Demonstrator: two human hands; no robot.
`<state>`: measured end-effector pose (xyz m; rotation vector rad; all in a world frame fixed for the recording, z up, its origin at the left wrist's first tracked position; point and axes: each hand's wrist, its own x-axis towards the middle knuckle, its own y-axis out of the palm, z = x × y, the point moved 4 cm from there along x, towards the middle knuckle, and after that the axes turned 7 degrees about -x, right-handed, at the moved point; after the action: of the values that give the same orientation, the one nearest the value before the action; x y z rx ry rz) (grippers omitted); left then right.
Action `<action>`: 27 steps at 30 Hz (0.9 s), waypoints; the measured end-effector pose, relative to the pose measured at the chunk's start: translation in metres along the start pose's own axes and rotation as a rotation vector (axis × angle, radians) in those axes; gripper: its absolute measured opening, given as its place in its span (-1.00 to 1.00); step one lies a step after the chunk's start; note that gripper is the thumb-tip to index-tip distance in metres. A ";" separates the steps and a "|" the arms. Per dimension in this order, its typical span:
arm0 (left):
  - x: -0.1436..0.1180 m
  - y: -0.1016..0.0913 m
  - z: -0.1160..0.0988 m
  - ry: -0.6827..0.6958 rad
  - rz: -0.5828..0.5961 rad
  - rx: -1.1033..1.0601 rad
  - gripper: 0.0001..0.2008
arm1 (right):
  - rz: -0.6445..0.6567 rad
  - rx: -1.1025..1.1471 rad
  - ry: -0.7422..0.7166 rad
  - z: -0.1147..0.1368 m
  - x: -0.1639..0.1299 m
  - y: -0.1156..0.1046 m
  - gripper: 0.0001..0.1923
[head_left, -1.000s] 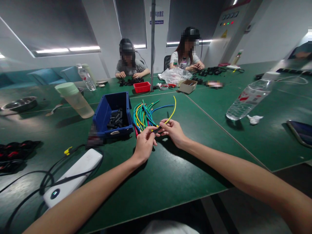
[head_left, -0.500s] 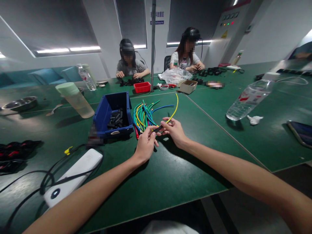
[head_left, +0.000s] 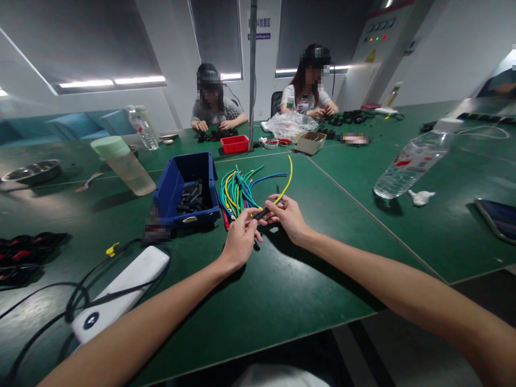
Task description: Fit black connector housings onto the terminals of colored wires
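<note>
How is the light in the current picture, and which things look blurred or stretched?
Head view: soft glare on the green table, dark shadow below the right forearm; head view: the yellow wire at the right hand fairly sharp; head view: near the edges, the metal bowl blurred and the large bottle stretched, probably by a wide lens.

Workshop: green worktable [head_left: 322, 290], coloured wires [head_left: 241, 189], blue parts bin [head_left: 193, 165], control cabinet [head_left: 374, 48], seated co-workers [head_left: 213, 112].

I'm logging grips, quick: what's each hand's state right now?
Left hand: closed, pinching the black tube near its lower end.
Right hand: closed on the yellow wire beside the tube's upper end; exact contact hidden.
</note>
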<state>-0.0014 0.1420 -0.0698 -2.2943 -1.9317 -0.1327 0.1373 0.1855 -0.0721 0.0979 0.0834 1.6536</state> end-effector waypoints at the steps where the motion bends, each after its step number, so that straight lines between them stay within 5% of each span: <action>1: 0.000 0.000 0.000 -0.001 0.002 0.002 -0.73 | 0.000 -0.001 -0.001 0.000 0.000 0.000 -0.55; 27: 0.000 0.000 0.001 -0.012 0.006 -0.014 -0.73 | 0.005 -0.020 0.011 0.001 -0.003 0.002 -0.55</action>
<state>-0.0016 0.1418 -0.0707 -2.3149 -1.9365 -0.1325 0.1359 0.1826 -0.0706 0.0736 0.0749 1.6596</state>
